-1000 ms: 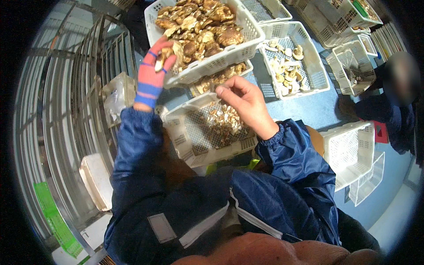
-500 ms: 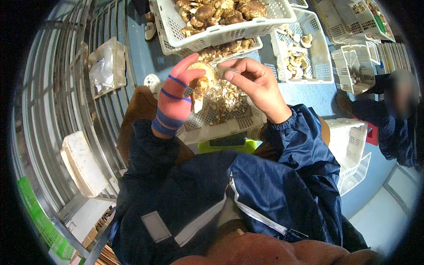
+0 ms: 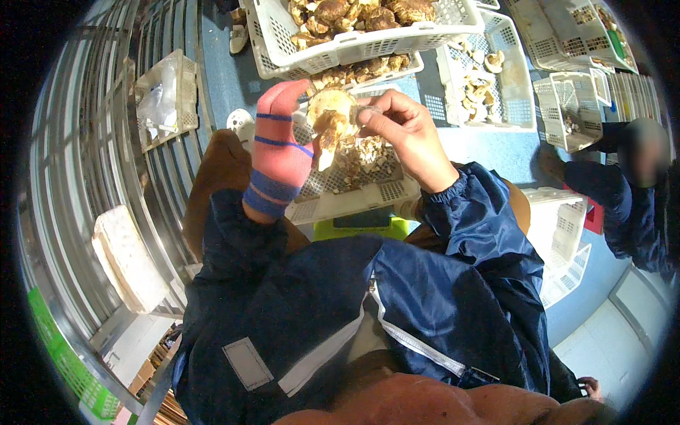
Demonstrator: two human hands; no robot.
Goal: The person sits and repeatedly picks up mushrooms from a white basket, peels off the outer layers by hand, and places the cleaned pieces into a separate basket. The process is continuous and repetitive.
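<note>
My left hand [image 3: 280,152], in a pink glove with blue stripes, is closed on a mushroom [image 3: 331,112]. The mushroom's pale cap is up and its brownish stem tilts down toward me. Close by on the right, my bare right hand [image 3: 418,138] pinches a small greyish thing at the cap's edge, too small to make out. Whether it touches the cap I cannot tell. Below both hands sits a white perforated crate [image 3: 329,210] with pale mushroom trimmings [image 3: 370,161] in it.
Ahead, a stacked white crate [image 3: 375,44] holds brown mushrooms [image 3: 347,14]. Right of it, another crate [image 3: 524,106] holds pale pieces. Metal slatted racks [image 3: 78,142] stand at left with a basket [image 3: 190,99] and a white block [image 3: 126,258]. Another person [image 3: 616,191] sits at right.
My left hand has turned the mushroom so that more of its pale cap and stem shows. My right hand has shifted slightly, staying beside the cap.
</note>
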